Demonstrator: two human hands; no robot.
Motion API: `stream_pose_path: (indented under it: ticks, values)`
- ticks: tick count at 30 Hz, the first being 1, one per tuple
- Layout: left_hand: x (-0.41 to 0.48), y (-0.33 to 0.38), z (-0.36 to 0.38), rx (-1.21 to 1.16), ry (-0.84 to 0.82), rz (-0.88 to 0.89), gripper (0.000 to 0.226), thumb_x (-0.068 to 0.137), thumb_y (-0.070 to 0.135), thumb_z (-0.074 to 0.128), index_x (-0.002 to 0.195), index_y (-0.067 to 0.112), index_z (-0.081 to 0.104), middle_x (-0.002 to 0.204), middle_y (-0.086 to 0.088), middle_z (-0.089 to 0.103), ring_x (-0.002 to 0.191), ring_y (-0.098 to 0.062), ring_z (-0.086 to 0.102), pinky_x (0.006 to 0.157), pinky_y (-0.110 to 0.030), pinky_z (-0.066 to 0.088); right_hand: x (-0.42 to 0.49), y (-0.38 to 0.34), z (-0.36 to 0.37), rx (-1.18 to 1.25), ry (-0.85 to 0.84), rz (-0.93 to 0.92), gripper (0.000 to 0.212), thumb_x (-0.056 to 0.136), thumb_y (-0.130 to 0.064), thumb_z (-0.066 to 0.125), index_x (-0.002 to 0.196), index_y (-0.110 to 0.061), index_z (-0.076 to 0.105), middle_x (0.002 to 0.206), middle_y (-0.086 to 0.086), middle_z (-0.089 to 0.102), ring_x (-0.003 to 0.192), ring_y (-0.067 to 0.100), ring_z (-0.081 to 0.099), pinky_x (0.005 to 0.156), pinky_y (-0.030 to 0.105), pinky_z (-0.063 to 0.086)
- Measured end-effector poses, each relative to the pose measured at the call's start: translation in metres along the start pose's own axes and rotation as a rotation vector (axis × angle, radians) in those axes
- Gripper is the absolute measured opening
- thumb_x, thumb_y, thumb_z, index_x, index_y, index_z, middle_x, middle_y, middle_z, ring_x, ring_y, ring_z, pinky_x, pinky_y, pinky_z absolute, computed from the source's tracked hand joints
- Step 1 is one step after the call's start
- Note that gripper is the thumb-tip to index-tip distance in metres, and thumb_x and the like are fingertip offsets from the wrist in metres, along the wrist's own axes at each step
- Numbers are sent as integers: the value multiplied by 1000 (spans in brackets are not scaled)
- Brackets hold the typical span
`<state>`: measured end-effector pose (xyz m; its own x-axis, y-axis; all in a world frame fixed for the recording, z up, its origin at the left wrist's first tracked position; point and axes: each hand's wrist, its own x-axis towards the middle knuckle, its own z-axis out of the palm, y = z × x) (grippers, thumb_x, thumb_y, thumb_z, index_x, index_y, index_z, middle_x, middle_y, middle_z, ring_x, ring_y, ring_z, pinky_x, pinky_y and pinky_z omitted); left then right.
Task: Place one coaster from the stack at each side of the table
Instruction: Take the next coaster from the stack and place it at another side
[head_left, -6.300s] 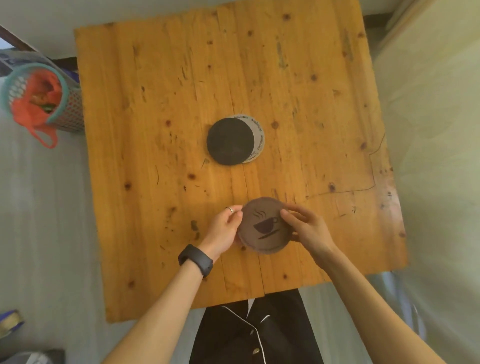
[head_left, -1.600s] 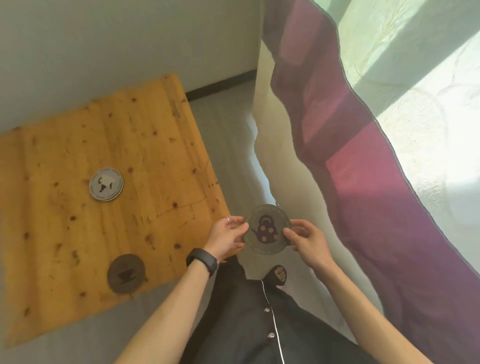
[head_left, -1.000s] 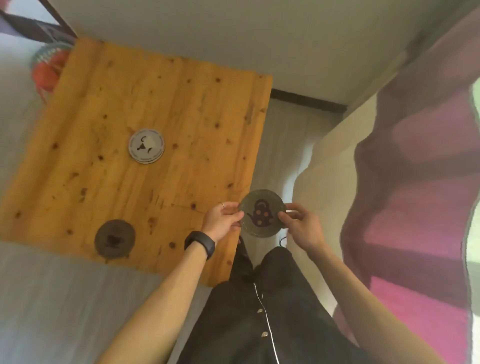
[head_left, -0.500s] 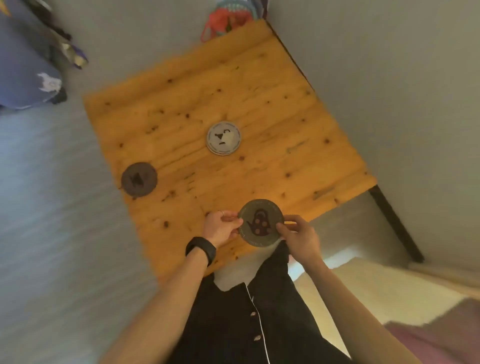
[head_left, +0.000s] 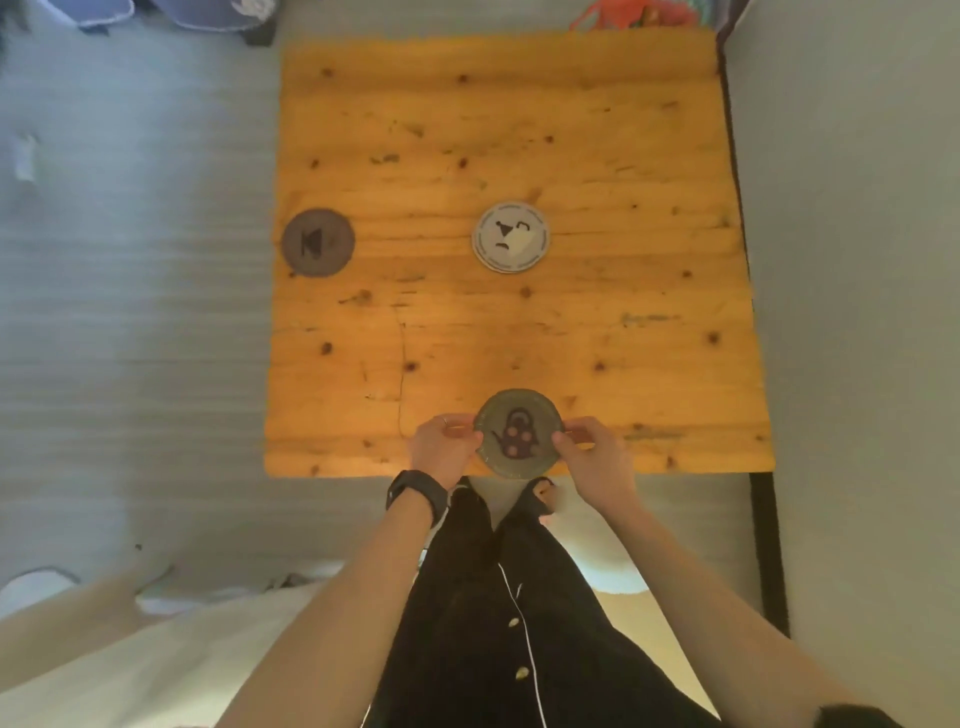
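A square wooden table (head_left: 571, 130) fills the upper middle of the head view. At its near edge I hold a grey-green coaster with a teapot picture (head_left: 518, 433) between both hands: my left hand (head_left: 445, 448) pinches its left rim, my right hand (head_left: 592, 452) its right rim. Its near part overhangs the table's edge. Whether it touches the wood is unclear. A dark coaster with a cup picture (head_left: 318, 242) lies flat at the left edge. The remaining stack, topped by a white coaster (head_left: 511, 237), sits at the table's centre.
A wall and dark skirting (head_left: 763, 519) run close along the table's right side. A red and teal net basket (head_left: 639, 14) sits beyond the far edge. Blue fabric (head_left: 182, 13) lies at the top left. Pale bedding (head_left: 130, 665) is at the lower left, grey floor on the left.
I have walked round the table with the teapot coaster in both hands. The side that was to my right is now in front of me, and the dark coaster lies on my left.
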<state>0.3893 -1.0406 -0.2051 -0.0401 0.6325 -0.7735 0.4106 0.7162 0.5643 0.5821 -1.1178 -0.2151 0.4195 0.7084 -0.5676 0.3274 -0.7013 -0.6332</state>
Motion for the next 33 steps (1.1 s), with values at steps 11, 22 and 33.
stream_pose_path:
  ticks: [11, 22, 33]
  values:
    - [39, -35, 21, 132, 111, -21, 20, 83, 23, 69, 103, 25, 70, 103, 2, 73, 96, -18, 65, 85, -32, 53, 39, 32, 37, -85, 25, 34, 5, 95, -28, 67, 97, -30, 63, 80, -21, 61, 71, -4, 53, 56, 10, 33]
    - [58, -35, 30, 152, 123, 42, 15, 84, 30, 68, 99, 33, 66, 93, 10, 71, 85, -12, 65, 65, -24, 48, 54, 39, 45, -45, 110, 31, 9, 94, -28, 68, 95, -32, 59, 78, -24, 60, 71, -8, 54, 55, 12, 35]
    - [70, -23, 39, 88, 177, 63, 13, 84, 29, 67, 95, 35, 66, 86, 17, 69, 82, -9, 66, 63, -24, 50, 72, 28, 42, -29, 183, 13, 8, 93, -31, 68, 91, -29, 60, 74, -25, 57, 66, -11, 49, 55, -2, 36]
